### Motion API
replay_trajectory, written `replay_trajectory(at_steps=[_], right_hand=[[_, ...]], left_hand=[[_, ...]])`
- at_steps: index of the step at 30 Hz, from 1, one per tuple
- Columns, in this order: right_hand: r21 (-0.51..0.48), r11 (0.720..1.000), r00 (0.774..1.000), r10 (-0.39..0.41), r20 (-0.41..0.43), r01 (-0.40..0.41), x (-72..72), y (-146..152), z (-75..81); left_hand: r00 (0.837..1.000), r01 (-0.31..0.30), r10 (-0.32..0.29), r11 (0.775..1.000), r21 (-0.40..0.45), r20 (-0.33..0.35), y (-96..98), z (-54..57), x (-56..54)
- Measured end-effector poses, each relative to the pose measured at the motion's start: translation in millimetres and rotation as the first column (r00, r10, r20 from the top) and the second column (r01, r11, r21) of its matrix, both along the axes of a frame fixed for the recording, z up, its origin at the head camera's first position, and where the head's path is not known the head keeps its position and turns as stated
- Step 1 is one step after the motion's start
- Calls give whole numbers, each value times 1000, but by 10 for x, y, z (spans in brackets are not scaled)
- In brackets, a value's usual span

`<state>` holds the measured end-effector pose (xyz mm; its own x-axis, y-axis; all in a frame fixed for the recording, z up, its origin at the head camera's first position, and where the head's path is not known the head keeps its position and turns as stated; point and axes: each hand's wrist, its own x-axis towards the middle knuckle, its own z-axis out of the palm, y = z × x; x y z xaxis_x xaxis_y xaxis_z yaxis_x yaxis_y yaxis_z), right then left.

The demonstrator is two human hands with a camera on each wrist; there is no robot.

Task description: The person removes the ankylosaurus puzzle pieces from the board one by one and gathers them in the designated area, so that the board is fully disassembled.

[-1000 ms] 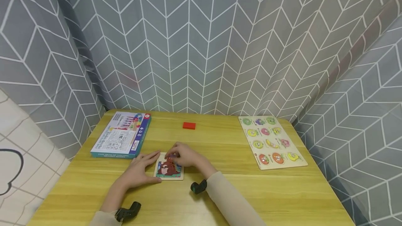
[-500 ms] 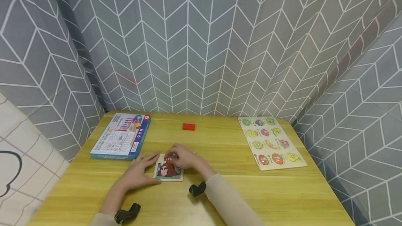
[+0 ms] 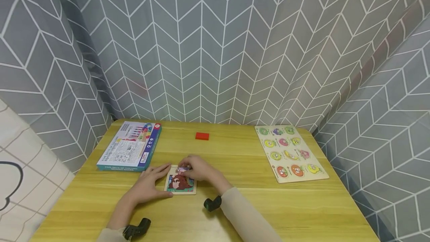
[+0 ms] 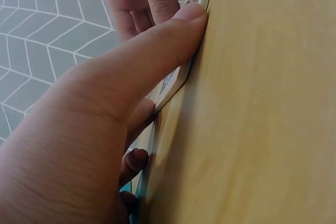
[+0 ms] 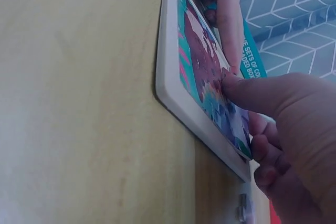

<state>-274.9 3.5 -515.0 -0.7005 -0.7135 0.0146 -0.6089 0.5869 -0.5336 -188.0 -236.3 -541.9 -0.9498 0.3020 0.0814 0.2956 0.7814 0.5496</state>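
A small wooden jigsaw board [image 3: 186, 193] with a brown cartoon animal picture lies on the table in front of the person. The left hand [image 3: 147, 186] spans its left side. Its thumb [image 4: 168, 38] lies along the near edge and its fingers reach the far left corner. The right hand [image 3: 199, 169] is over the far right part of the board, pinching a purplish puzzle piece [image 3: 183, 169] between thumb and index finger. In the right wrist view the right thumb [image 5: 252, 94] presses down on the picture; the piece is partly hidden under it.
A flat boxed set [image 3: 129, 146] lies to the left, close to the left fingertips. A red block [image 3: 202, 136] sits beyond the board. On the right is a pale fruit puzzle board [image 3: 291, 153]. A patterned grey curtain [image 3: 215, 47] hangs behind the table [image 3: 268, 212].
The right thumb and fingers have shifted slightly over the board, and more of the purplish piece now shows between them. The left hand stays in place.
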Motion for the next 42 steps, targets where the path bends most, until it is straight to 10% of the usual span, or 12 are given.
replay_trajectory(at_steps=[13,34,42], right_hand=[[-8,999,999,41,36,-40,20,105,62],[96,995,991,25,-134,-12,89,44,70],[-3,999,997,39,-70,-39,18,94,18]], left_hand=[[1000,-7,7,1000,-2,11,-11,-2,-13],[1000,-6,6,1000,0,6,-6,-26,-10],[1000,3,-3,1000,-8,-3,4,27,1]])
